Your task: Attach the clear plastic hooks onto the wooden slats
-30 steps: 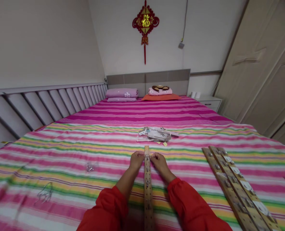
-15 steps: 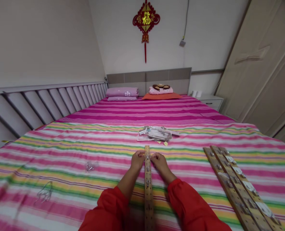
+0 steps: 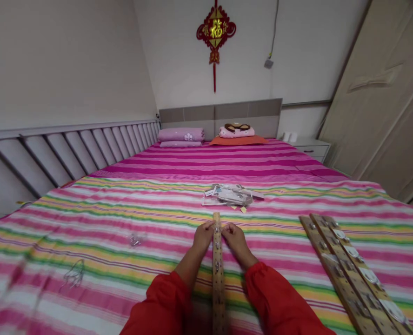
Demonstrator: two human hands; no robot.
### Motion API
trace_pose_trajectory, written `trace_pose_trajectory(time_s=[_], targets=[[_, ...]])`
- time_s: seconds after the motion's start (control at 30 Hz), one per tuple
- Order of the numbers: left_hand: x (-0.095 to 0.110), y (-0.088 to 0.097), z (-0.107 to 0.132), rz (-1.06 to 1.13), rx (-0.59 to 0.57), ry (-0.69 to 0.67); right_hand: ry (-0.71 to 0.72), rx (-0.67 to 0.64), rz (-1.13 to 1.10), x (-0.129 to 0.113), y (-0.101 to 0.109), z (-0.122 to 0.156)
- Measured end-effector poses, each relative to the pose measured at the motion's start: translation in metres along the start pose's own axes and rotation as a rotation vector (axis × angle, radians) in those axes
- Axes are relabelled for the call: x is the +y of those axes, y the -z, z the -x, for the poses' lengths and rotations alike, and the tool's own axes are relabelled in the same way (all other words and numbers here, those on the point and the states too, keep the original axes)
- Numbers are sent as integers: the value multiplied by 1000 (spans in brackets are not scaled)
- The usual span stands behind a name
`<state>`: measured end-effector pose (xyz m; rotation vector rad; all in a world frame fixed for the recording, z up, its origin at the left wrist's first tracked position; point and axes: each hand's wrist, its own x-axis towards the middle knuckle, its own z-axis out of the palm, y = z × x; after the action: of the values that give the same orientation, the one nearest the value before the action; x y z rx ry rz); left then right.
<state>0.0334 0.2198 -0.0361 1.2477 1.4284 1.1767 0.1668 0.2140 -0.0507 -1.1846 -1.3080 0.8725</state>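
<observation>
Everything is sitting a little further right in view than in the earlier frames, hands and strip together, so the head seems to be turning slightly left; the hands are keeping nearly the same place on the strip. The left hand [image 3: 203,236] is reaching to the left edge of the strip [image 3: 218,284], near its far end, and the right hand [image 3: 235,237] is reaching to the right edge opposite. Between them a small metal fitting [image 3: 216,229] is showing on the wood. Fingers on both sides are bending inward, tips close together, but I cannot tell whether either grip is closing on the fitting or only touching the strip.

The strip is lying on the striped bed [image 3: 123,274], pointing away from the person, with more fittings sitting along it nearer the body. Red sleeves [image 3: 166,300] are covering the forearms. Beyond the far end, clear packets [image 3: 230,194] are lying in a pile, with a yellow scrap [image 3: 243,210] resting just beside them. To the left, a small bag [image 3: 136,240] and a wire tangle [image 3: 74,274] are lying apart. To the right, three boards [image 3: 353,278] are lying side by side, the rightmost carrying white loops [image 3: 353,254].
</observation>
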Motion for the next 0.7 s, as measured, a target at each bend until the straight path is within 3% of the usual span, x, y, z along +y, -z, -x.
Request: trace_pose_trajectory(time_s=[0.23, 0.7], targets=[[-2, 1, 4, -79, -56, -55, 58, -37, -10, 6, 0, 5], [-8, 4, 2, -153, -133, -74, 85, -143, 216, -3, 2, 8]])
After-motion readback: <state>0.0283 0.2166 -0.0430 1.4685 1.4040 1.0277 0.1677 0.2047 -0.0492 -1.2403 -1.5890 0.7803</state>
